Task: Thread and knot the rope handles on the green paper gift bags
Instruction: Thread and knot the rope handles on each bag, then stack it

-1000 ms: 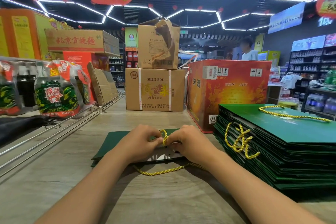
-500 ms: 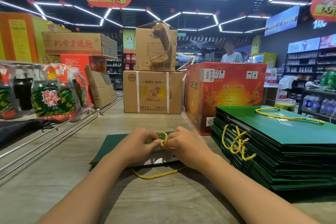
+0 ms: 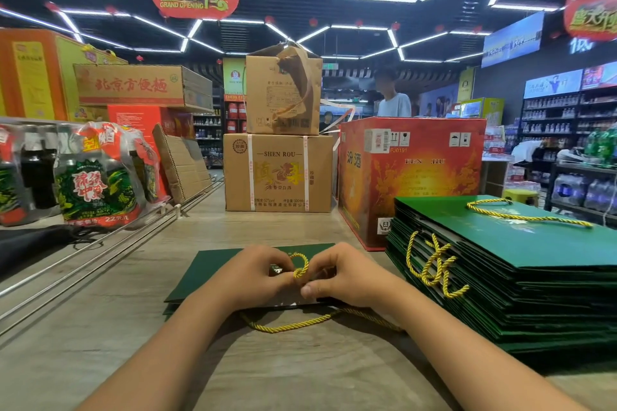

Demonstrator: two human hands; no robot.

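Green paper gift bag (image 3: 213, 269) is laid flat on the wooden bench (image 3: 110, 317), its open end turned toward the viewer, and is taken as the landmark. Nearest the viewer, a slack run of yellow rope handle (image 3: 293, 324) is draped over the bench just in front of the bag's near edge. Over the bag's near end both hands are brought close together. The grip of the left hand (image 3: 253, 277) is closed on the rope end, fingers curled around it. The grip of the right hand (image 3: 347, 275) is likewise pinched on the same rope, the thumb pressed forward. Between the two hands a small rope loop (image 3: 299, 264) is held standing above the bag.

To the right of the bag, just beside it, a tall stack of green bags (image 3: 521, 277) is seen, with yellow rope ends hanging from its near left face and one handle lying across its top. Left of the bag, metal rails (image 3: 100, 260) are run along the bench. Beyond the bag and to its left, shrink-wrapped bottle packs (image 3: 96, 183) are set. Straight behind the bag two brown cartons (image 3: 277, 173) are stacked, and behind it to the right a red carton (image 3: 410, 177) is placed touching the stack. Farther back, a person in a pale shirt (image 3: 394, 103) is seen standing past the red carton.
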